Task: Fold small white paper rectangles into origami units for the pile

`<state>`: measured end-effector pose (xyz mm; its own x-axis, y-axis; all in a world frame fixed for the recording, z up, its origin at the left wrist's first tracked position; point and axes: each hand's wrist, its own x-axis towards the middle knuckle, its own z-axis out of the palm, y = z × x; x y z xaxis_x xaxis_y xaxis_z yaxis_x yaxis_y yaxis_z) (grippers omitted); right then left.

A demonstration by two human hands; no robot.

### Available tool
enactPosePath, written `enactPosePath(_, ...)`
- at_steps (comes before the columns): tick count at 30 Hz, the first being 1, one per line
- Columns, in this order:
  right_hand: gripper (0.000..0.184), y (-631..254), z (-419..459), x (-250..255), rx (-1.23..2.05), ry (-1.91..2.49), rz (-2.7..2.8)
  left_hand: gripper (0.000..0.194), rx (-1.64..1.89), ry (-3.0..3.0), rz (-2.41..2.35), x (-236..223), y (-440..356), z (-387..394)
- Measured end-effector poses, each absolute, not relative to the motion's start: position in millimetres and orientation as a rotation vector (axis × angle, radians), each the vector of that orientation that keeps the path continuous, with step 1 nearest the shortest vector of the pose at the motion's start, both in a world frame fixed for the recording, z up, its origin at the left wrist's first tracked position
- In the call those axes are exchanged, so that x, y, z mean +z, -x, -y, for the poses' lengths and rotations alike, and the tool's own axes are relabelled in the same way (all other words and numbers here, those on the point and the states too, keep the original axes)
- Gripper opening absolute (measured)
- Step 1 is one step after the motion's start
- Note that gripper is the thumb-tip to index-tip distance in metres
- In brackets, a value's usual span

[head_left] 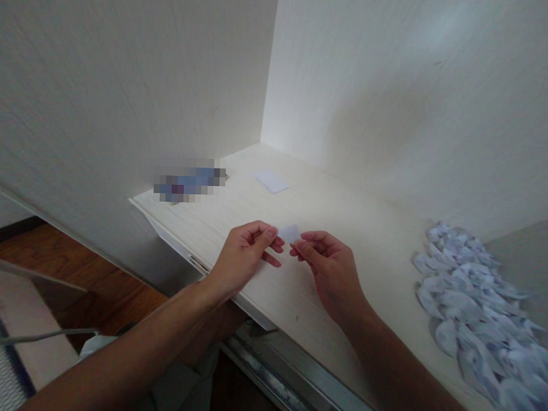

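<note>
A small piece of white paper [290, 232] is held up over the desk between my two hands. My left hand [249, 249] pinches its left edge between thumb and forefinger, with the other fingers loosely extended. On the right edge, my right hand [330, 261] grips the paper with thumb and fingertips. Farther back on the desk lies a flat white sheet or stack of paper [271, 181]. At the right is a large heap of folded or crumpled white paper pieces [472, 314].
The white desk [345, 214] meets walls at the back and left. A blurred-out bluish object [189, 183] lies by the left wall. Under the front edge is a metal rail [272, 379]. A grey cable [40, 336] and wooden floor [109, 278] show at lower left.
</note>
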<state>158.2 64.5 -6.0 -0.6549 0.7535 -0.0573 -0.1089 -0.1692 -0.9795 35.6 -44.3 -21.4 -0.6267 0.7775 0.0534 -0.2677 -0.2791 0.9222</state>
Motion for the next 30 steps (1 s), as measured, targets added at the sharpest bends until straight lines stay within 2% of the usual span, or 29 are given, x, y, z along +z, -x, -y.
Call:
enactPosePath(5, 0.024, -158.3, -63.6, -3.5, 1.921, 0.723, 1.441, 0.030, 1.996, -0.701, -1.308, -23.1, -36.8, 45.0)
enactPosePath(9, 0.027, -156.8, -65.7, -4.5, 1.995, 0.784, 1.361, 0.043, 2.014, -0.704, -1.350, -23.6, -40.3, 46.1)
enactPosePath(11, 0.028, -155.7, -66.7, -7.1, 1.995, 0.817, 1.355, 0.036, 2.020, -0.689, -1.371, -23.7, -41.9, 46.0)
enactPosePath(14, 0.026, -154.9, -67.5, -11.6, 1.916, 0.805, 1.418, 0.030, 2.061, -0.622, -1.383, -23.1, -42.7, 44.7)
enactPosePath(20, 0.029, -156.2, -66.2, -12.7, 1.687, 0.741, 1.590, 0.030, 2.077, -0.556, -1.354, -20.6, -40.9, 42.3)
enactPosePath(30, 0.027, -155.0, -65.3, -14.7, 1.682, 0.761, 1.556, 0.027, 2.040, -0.587, -1.345, -21.3, -42.6, 42.6)
